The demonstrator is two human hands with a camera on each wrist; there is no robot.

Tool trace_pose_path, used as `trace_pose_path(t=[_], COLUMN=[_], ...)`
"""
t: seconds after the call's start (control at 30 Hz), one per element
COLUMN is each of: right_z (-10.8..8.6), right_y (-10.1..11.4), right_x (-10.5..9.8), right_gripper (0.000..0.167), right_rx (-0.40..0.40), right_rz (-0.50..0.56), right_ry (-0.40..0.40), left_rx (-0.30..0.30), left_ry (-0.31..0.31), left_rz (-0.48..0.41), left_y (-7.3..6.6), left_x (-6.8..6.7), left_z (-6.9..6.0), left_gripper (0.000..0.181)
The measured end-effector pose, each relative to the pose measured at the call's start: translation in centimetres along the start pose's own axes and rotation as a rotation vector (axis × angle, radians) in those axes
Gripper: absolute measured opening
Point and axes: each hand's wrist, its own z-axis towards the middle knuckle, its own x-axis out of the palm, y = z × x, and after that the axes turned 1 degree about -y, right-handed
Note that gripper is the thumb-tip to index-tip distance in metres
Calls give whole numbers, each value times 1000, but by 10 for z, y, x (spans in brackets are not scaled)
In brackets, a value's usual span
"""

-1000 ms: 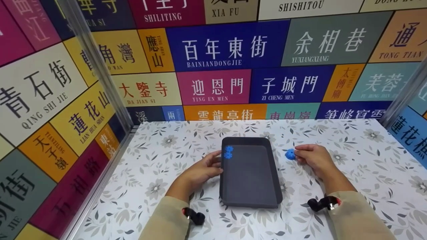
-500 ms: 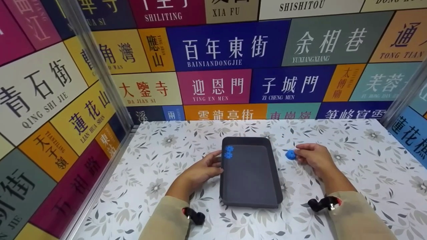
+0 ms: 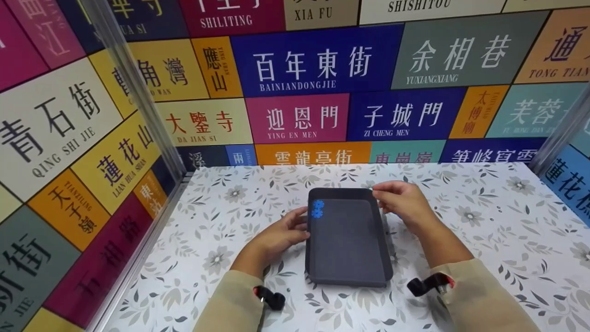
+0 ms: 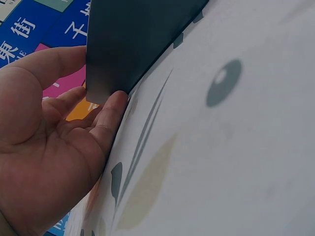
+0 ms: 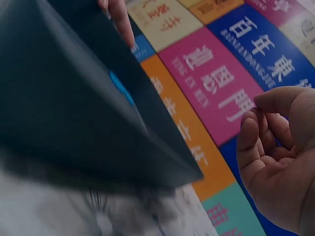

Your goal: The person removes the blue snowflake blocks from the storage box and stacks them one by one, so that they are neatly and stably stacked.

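A dark grey rectangular tray (image 3: 348, 249) lies on the table. Two blue flower-shaped pieces (image 3: 317, 209) sit one behind the other at its far left inside. My left hand (image 3: 281, 237) rests its fingertips and thumb against the tray's left outer side; the left wrist view shows the fingers (image 4: 110, 115) touching the tray (image 4: 128, 49). Close to the tray's far right corner is my right hand (image 3: 405, 203), its fingers bent and thumb and forefinger tips close together. No piece shows clearly at those fingertips (image 5: 266, 98). Whether it holds something is hidden.
The table (image 3: 230, 295) has a white leaf-and-flower pattern. Behind it and at both sides stand walls (image 3: 318, 64) of coloured name panels, with a metal frame post (image 3: 152, 106) at the left. Both wrists carry a small black camera (image 3: 272, 299).
My right hand has moved left and away from me, from a blue piece right of the tray to the tray's far right corner. That piece is out of sight. My left hand stays put.
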Motion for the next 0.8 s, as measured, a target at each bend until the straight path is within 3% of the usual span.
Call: trace_pose_path(t=[0.13,0.43,0.8], right_z=[6,36,59], right_y=[9,21,3], right_x=[23,67,102], right_gripper=[24,24,30], right_rx=[-7,26,48], right_rz=[-1,-29,-188], right_ry=[37,136,168], left_rx=[8,-12,24], left_ry=[7,1,37], left_rz=[-3,6,6], left_y=[0,-2,0], left_x=[0,-2,-1], left_z=[-1,-1,1], left_gripper=[82,82,82])
